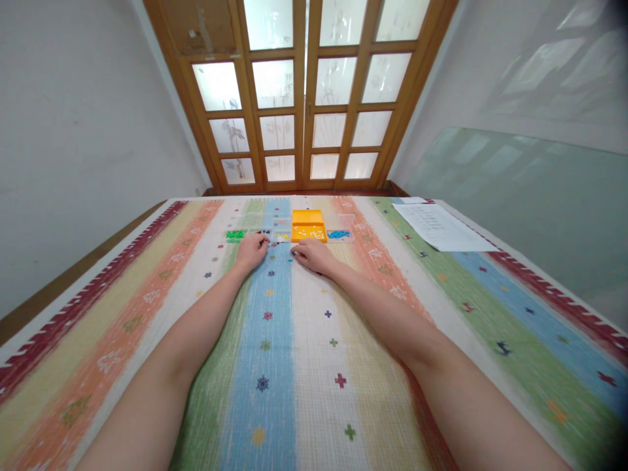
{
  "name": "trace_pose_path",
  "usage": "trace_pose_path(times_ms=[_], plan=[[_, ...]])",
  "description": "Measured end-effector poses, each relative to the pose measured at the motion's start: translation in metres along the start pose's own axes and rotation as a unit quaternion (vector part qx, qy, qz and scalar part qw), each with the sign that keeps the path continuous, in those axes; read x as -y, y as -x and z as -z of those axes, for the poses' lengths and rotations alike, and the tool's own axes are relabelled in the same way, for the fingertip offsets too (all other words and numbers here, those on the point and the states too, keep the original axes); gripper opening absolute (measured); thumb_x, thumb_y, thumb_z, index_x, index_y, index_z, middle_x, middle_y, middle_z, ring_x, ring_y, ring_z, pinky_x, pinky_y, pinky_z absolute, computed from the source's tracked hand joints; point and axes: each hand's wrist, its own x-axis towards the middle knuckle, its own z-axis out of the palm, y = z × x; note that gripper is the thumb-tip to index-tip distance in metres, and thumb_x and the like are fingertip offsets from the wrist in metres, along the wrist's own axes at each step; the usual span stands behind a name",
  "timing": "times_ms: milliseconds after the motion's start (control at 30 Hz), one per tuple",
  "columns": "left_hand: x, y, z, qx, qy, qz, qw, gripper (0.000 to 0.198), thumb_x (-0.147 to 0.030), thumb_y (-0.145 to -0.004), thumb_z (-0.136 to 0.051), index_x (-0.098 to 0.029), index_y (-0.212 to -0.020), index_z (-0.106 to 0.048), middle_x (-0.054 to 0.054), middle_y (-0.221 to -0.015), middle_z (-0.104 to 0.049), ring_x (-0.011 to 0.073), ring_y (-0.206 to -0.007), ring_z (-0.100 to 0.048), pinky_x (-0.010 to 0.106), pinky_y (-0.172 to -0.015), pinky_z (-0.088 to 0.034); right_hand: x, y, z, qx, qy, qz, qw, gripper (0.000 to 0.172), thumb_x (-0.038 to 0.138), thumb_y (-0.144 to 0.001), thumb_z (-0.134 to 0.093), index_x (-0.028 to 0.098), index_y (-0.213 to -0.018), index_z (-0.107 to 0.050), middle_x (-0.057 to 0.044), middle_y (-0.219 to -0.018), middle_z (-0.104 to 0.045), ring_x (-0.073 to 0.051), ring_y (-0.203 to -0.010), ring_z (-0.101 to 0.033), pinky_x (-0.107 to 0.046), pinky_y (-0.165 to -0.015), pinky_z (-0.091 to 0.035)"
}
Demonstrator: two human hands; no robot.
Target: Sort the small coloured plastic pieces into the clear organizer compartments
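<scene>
Stripy table (318,405); left hand (252,251) and right hand (311,255) mid-frame, fingers curled, grip unclear from here. Blue bits (338,234): probably light, stiff; pinch edges.

Passage about the orange box (309,216). To its left, a low row of clear trays (250,230) bars a sideways path at table level; to its right, a clear tray of blue pieces (338,234) does likewise. The right hand (311,254) blocks its near side, the left hand (253,249) its near left, with a narrow gap between them. Toward the viewer from the box, a wide corridor of tablecloth (294,366) runs between the forearms (206,340). Transparent lids possibly obstruct behind the trays; their edges are faint.
</scene>
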Motion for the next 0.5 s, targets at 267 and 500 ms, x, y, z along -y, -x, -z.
trace_pose_path(times_ms=[267,500], plan=[[0.0,0.0,0.0,0.002,0.006,-0.005,1.0,0.025,-0.024,-0.094,-0.054,-0.021,-0.103,-0.078,0.009,-0.101,-0.075,0.027,-0.099,-0.065,0.04,-0.092,-0.048,-0.001,0.003,0.004,0.009,-0.023,0.023,0.999,0.023,0.025,-0.1,-0.06,0.024,-0.113,-0.078,-0.007,-0.098,-0.071,-0.021,-0.093,-0.062,-0.03,-0.082,-0.04],[-0.011,0.002,-0.001,0.024,0.001,-0.029,0.999,0.024,-0.027,-0.096,-0.054,-0.024,-0.1,-0.078,0.007,-0.102,-0.076,0.0266,-0.099,-0.065,0.039,-0.093,-0.048,-0.002,0.004,0.0,-0.003,-0.055,0.035,0.998,0.018,0.024,-0.099,-0.06,0.023,-0.105,-0.077,-0.007,-0.097,-0.071,-0.02,-0.095,-0.061,-0.029,-0.084,-0.04]])
